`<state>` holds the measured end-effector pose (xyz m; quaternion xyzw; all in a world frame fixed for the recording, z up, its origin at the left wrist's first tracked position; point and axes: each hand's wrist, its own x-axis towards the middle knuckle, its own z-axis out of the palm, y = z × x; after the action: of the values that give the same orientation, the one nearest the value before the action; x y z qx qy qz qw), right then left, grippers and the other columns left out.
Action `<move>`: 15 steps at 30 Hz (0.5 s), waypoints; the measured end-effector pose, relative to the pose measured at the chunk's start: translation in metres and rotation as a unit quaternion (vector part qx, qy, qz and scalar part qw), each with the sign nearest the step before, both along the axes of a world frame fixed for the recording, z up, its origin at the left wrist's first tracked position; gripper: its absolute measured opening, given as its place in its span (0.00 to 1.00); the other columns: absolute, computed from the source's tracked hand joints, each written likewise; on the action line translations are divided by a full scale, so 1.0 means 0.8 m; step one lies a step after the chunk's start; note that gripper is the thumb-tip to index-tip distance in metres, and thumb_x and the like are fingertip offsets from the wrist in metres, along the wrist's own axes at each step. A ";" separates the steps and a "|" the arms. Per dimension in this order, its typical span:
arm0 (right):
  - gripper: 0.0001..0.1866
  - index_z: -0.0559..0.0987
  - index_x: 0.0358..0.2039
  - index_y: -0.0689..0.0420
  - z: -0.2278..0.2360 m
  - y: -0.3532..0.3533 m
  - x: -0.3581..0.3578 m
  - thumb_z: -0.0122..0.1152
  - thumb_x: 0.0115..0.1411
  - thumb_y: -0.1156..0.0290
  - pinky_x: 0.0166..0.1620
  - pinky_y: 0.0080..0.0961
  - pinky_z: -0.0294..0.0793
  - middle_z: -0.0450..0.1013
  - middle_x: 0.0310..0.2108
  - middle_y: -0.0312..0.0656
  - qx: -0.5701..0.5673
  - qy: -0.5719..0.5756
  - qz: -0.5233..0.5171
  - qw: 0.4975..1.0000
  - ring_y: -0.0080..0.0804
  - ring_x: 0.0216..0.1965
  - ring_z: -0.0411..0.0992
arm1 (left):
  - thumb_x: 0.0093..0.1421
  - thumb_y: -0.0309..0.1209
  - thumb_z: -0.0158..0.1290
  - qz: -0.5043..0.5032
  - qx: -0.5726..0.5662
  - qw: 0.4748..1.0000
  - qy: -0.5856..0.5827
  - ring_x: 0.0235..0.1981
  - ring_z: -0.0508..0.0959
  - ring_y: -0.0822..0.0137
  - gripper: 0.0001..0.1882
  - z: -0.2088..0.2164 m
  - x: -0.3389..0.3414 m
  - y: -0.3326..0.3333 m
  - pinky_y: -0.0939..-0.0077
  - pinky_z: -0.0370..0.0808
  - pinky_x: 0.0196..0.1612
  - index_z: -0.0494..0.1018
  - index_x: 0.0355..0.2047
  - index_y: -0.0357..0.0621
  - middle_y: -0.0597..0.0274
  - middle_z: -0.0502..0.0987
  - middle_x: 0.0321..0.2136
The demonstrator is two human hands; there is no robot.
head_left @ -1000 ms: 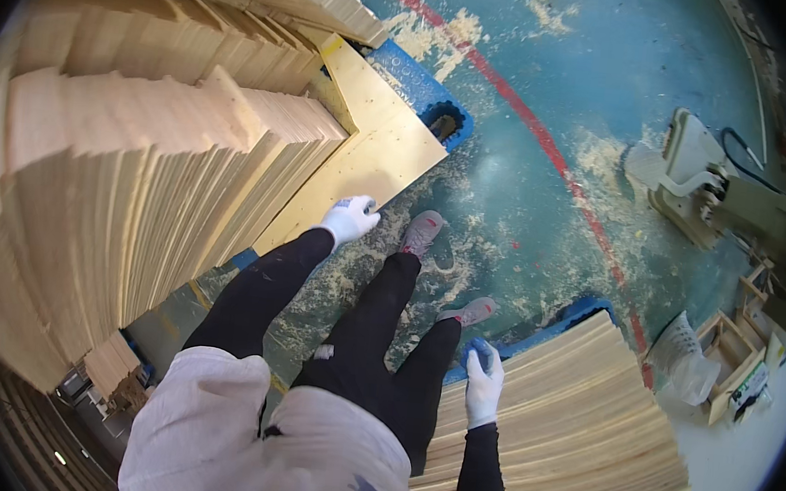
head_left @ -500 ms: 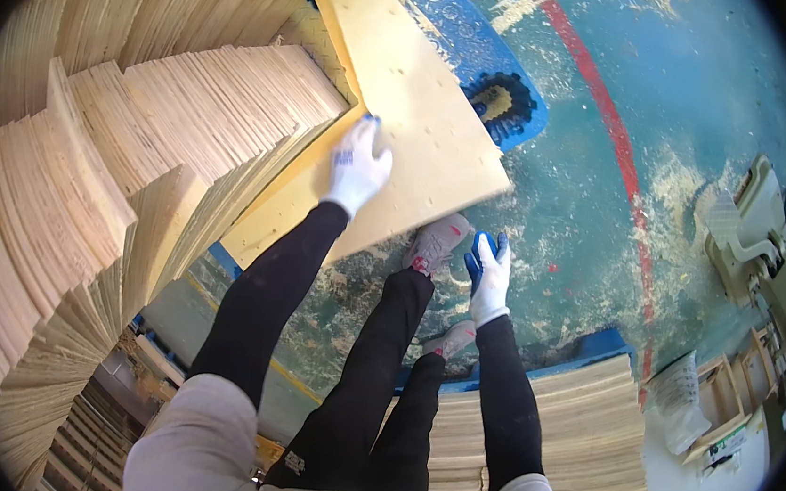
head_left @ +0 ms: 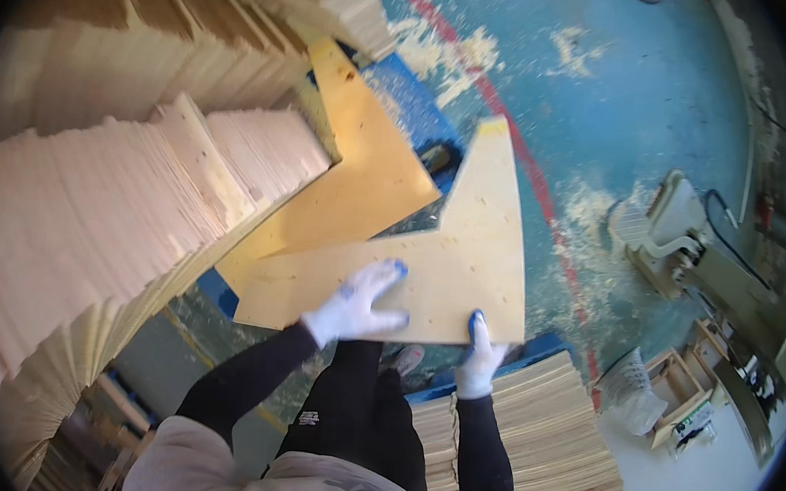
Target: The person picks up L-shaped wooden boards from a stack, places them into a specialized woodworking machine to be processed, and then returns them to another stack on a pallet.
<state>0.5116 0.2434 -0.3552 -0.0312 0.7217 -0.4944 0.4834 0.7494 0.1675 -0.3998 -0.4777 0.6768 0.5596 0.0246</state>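
An L-shaped plywood panel (head_left: 447, 274) is lifted in front of me, its narrow pale arm pointing away. My right hand (head_left: 479, 360), in a white glove with blue fingertips, grips its near edge by the right corner, thumb on top and fingers hidden below. My left hand (head_left: 359, 304), gloved the same way, is open over the panel's near left part with fingers spread; whether it presses on the face I cannot tell. Under and beyond the lifted panel, a similar plywood panel (head_left: 363, 162) lies by the upright stacks.
Tall stacks of plywood pieces (head_left: 103, 208) crowd the left side. Another plywood stack (head_left: 545, 440) sits on a blue pallet (head_left: 539, 347) near my right arm. A blue pallet (head_left: 398, 95) shows beyond the panels. At right stand a grey machine (head_left: 669, 225) and a wooden crate (head_left: 687, 387).
The top panel has been lifted off the one beneath, turned and moved toward me and rightward. My right hand, empty before, now holds its edge; my left hand has come nearer.
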 end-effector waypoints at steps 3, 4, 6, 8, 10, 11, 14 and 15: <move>0.22 0.71 0.59 0.66 0.105 0.041 -0.069 0.60 0.65 0.77 0.55 0.29 0.74 0.73 0.53 0.46 0.013 0.008 -0.093 0.996 0.32 0.50 0.74 | 0.51 0.54 0.67 -0.114 0.029 0.990 0.074 0.70 0.59 0.44 0.52 0.099 -0.027 0.020 0.54 0.58 0.71 0.61 0.69 0.39 0.40 0.60 0.68; 0.22 0.70 0.59 0.65 0.129 0.075 -0.097 0.60 0.65 0.76 0.54 0.30 0.75 0.74 0.52 0.45 0.014 0.033 -0.096 0.995 0.32 0.51 0.74 | 0.49 0.53 0.68 -0.158 -0.027 0.983 0.084 0.70 0.60 0.44 0.53 0.114 -0.042 0.030 0.54 0.59 0.70 0.60 0.69 0.40 0.41 0.62 0.67; 0.21 0.71 0.58 0.63 0.209 0.093 -0.123 0.55 0.69 0.66 0.26 0.31 0.87 0.76 0.47 0.46 0.014 0.089 -0.129 0.988 0.36 0.37 0.82 | 0.49 0.52 0.68 -0.203 -0.087 0.974 0.056 0.69 0.61 0.45 0.52 0.142 -0.082 0.025 0.54 0.59 0.69 0.60 0.68 0.40 0.41 0.62 0.66; 0.22 0.71 0.59 0.63 0.277 0.123 -0.153 0.55 0.70 0.64 0.29 0.33 0.87 0.76 0.49 0.47 0.030 0.089 -0.190 0.977 0.38 0.40 0.82 | 0.49 0.48 0.67 -0.232 -0.180 0.956 0.025 0.68 0.63 0.47 0.48 0.151 -0.131 0.020 0.54 0.60 0.68 0.62 0.66 0.40 0.43 0.63 0.66; 0.23 0.70 0.60 0.64 0.329 0.150 -0.185 0.54 0.70 0.63 0.31 0.36 0.88 0.76 0.51 0.47 0.033 0.106 -0.265 0.958 0.39 0.42 0.82 | 0.52 0.41 0.64 -0.287 -0.261 0.921 0.036 0.68 0.64 0.49 0.42 0.149 -0.189 -0.012 0.55 0.60 0.68 0.64 0.65 0.40 0.46 0.66 0.65; 0.23 0.71 0.60 0.62 0.353 0.172 -0.201 0.53 0.71 0.61 0.34 0.39 0.88 0.75 0.52 0.46 0.045 0.163 -0.216 0.962 0.40 0.45 0.81 | 0.52 0.39 0.63 -0.322 -0.313 0.892 0.039 0.68 0.64 0.50 0.40 0.148 -0.211 -0.024 0.55 0.60 0.68 0.65 0.65 0.41 0.47 0.66 0.65; 0.23 0.73 0.58 0.60 0.417 0.229 -0.278 0.52 0.72 0.56 0.33 0.37 0.88 0.76 0.51 0.47 -0.033 0.145 -0.355 0.923 0.41 0.45 0.81 | 0.53 0.35 0.60 -0.357 -0.316 0.877 0.067 0.67 0.65 0.50 0.38 0.185 -0.312 -0.080 0.55 0.59 0.69 0.66 0.65 0.43 0.47 0.66 0.65; 0.23 0.73 0.58 0.58 0.427 0.260 -0.302 0.54 0.71 0.55 0.32 0.33 0.87 0.77 0.51 0.46 -0.067 0.158 -0.371 0.913 0.42 0.44 0.82 | 0.53 0.37 0.60 -0.340 -0.275 0.892 0.111 0.69 0.63 0.50 0.37 0.209 -0.347 -0.097 0.56 0.58 0.70 0.66 0.64 0.43 0.48 0.66 0.66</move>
<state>0.2702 0.4517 -0.0135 0.1287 0.7135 -0.6739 0.1424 0.4717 0.0896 -0.2323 -0.1406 0.9230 0.3582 0.0058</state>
